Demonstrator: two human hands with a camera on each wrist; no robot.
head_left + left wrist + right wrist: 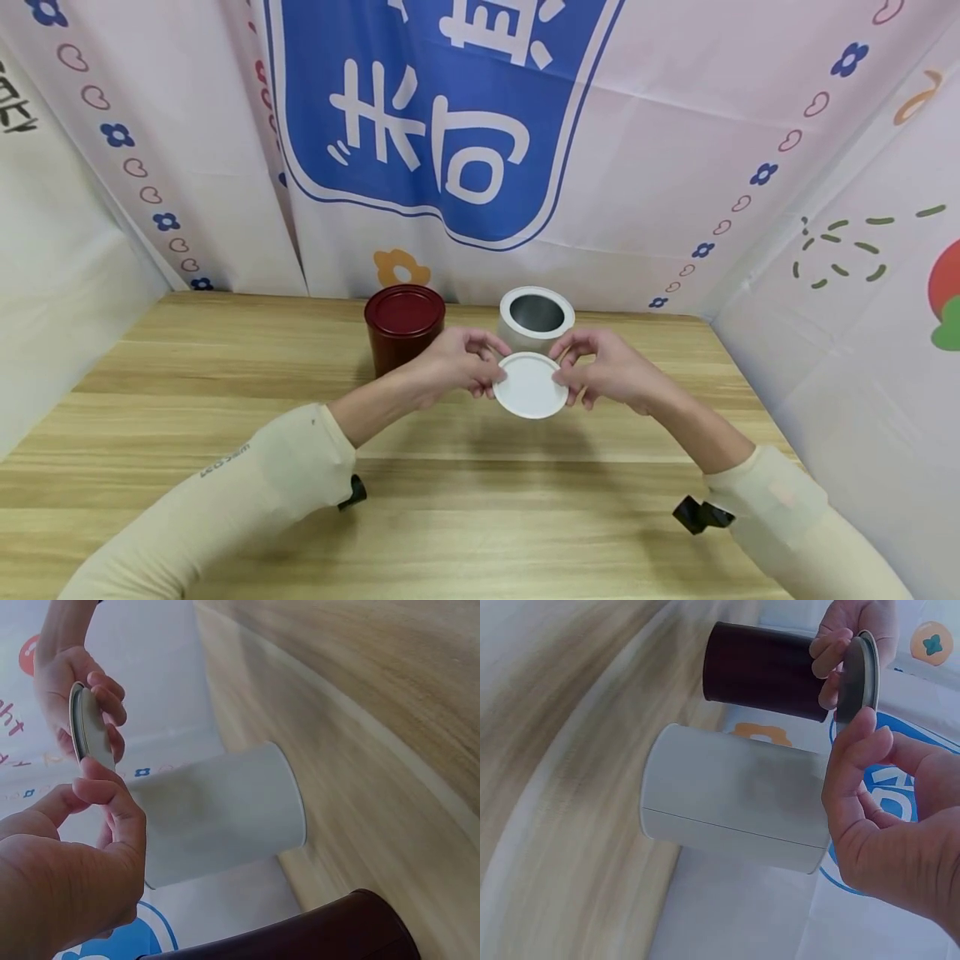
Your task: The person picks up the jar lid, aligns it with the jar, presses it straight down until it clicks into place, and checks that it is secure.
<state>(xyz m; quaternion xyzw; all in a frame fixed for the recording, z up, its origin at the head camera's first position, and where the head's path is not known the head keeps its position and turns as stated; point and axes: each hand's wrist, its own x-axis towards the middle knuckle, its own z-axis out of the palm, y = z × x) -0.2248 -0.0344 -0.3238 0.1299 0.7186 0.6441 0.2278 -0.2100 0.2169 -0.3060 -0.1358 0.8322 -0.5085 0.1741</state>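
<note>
A round white lid [531,385] is held level above the table, in front of an uncovered white can [522,335]. My left hand [459,363] pinches the lid's left edge between thumb and fingers. On the opposite edge, my right hand [602,370] pinches it the same way. The can stands upright with its dark inside showing through the ring-shaped top. Both wrist views show the lid [91,726] edge-on, with a stepped rim, close to the can's upper end. Left of the can stands a dark red can [405,327] with its red lid on, partly behind my left forearm.
Both cans stand near the back edge of the wooden table [480,517]. A printed white curtain [645,167] with a blue emblem hangs right behind them. More white cloth [847,350] closes off the right side.
</note>
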